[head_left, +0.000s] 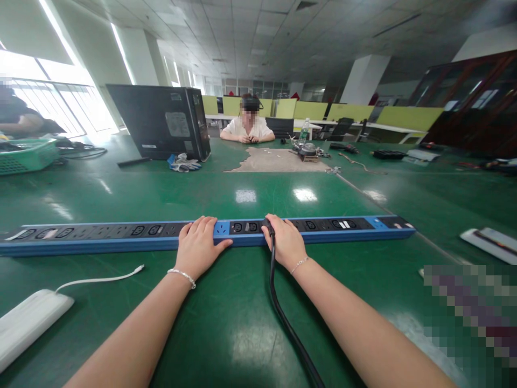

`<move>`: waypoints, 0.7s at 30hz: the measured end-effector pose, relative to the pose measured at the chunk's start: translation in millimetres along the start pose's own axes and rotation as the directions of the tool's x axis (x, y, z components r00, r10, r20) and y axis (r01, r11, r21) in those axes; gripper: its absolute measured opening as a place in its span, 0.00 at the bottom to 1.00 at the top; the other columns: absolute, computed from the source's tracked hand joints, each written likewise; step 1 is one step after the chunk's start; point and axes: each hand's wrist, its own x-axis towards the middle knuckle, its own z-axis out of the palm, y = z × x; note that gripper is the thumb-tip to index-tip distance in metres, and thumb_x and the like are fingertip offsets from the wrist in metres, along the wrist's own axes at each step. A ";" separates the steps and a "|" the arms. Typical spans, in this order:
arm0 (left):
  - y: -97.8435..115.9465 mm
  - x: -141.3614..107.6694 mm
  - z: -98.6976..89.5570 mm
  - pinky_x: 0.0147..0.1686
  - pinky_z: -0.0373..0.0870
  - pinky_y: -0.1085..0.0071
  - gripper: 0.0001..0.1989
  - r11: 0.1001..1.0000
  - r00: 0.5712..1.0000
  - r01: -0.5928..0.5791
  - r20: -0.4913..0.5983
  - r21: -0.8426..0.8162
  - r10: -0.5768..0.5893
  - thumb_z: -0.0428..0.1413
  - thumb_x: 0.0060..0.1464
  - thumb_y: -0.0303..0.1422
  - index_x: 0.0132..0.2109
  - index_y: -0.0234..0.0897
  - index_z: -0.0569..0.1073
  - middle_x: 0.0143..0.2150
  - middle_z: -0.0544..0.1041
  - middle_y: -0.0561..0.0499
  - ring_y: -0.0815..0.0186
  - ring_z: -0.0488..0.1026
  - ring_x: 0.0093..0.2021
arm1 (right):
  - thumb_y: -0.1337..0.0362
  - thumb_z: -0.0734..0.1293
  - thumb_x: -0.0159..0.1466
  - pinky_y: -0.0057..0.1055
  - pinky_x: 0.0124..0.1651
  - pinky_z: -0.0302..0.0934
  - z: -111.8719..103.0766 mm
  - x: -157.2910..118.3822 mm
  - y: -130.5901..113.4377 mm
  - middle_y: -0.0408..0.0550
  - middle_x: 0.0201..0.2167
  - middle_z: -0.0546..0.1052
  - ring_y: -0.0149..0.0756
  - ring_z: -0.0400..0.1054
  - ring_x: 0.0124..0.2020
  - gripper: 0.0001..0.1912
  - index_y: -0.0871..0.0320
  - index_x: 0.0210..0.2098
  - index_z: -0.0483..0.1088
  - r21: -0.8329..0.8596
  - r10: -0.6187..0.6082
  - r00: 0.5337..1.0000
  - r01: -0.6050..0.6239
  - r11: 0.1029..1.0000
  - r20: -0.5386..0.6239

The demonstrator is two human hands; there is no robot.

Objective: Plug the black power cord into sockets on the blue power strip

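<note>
A long blue power strip [100, 243] with black and blue socket sections lies across the green table in front of me. My left hand [198, 241] rests over it left of the middle, fingers curled over the top and thumb against the near side, beside a blue socket [222, 228]. Just right of the middle, my right hand [287, 241] is closed around a black power plug [268, 225] at the socket face. From the plug a black cord [278, 302] runs down toward me. My fingers partly hide the plug, so I cannot tell how deep it sits.
A white power bank-like block [30, 323] with a white cable [100, 281] lies at the near left. Farther back stand a black computer case [157, 124], gloves [183, 163] and a green basket [28, 156]. A person [247, 126] sits across the table.
</note>
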 end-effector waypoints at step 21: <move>0.2 -0.1 -0.2 0.57 0.52 0.55 0.29 1.000 1.000 -0.008 -0.008 0.006 0.008 0.50 0.51 0.50 0.56 0.37 0.63 0.57 0.68 0.40 0.53 0.61 0.59 | 0.61 0.58 0.63 0.39 0.57 0.50 3.0 -3.7 -2.1 0.49 0.46 0.75 0.37 0.69 0.47 0.15 0.56 0.48 0.66 0.082 0.065 0.996 -0.059 0.995 -0.066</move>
